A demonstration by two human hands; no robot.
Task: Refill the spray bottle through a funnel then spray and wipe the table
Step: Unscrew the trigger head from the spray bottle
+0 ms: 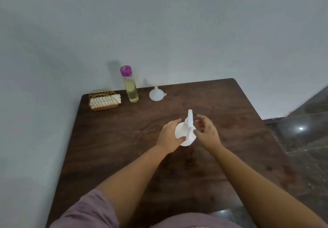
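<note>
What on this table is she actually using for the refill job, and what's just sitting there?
For the job:
spray bottle, gripped by the left hand, with the right hand at its sprayer head
funnel, lying mouth down near the far edge
refill bottle with a purple cap, upright
napkins in the holder, likely for wiping

Just there:
wire holder
table

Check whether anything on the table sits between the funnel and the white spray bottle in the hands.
Nothing visible does. The funnel stands at the far edge, and only bare table lies between it and the spray bottle. The refill bottle and napkin holder stand off to its left.
</note>
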